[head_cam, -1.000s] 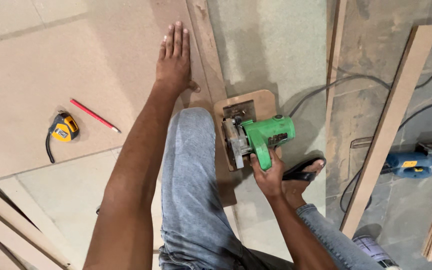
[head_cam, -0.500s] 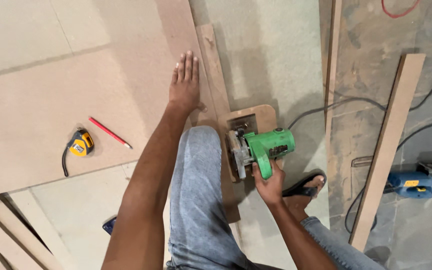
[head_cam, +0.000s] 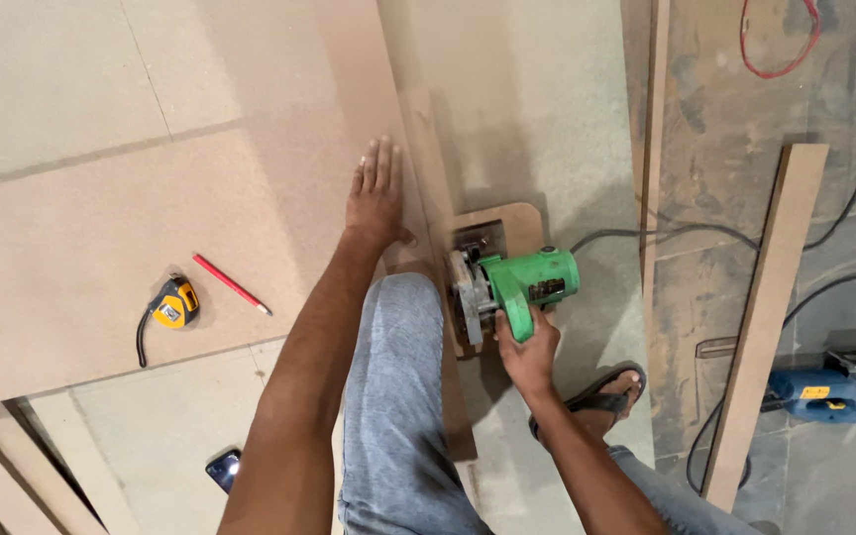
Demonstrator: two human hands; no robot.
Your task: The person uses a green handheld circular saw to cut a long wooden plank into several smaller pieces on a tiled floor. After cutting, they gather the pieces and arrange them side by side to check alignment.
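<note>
My left hand (head_cam: 375, 196) lies flat, fingers together, pressing down on a large brown fibreboard sheet (head_cam: 101, 248) near its right edge. My right hand (head_cam: 527, 347) grips the handle of a green circular saw (head_cam: 512, 287), which sits on a wooden base plate (head_cam: 502, 230) against a narrow board strip (head_cam: 428, 168). The saw's grey cable (head_cam: 636, 233) runs off to the right. My left knee in grey jeans (head_cam: 388, 376) rests between the two arms.
A yellow tape measure (head_cam: 172, 303) and a red pencil (head_cam: 230, 283) lie on the sheet to the left. A phone (head_cam: 224, 469) lies on the floor. To the right are a long board (head_cam: 765, 317), a blue power tool (head_cam: 824, 392) and cables. My sandalled foot (head_cam: 601, 394) is beside the saw.
The view has shifted, so everything sits lower in the frame. Both hands keep their holds; the saw and left hand stay in about the same place on the board.
</note>
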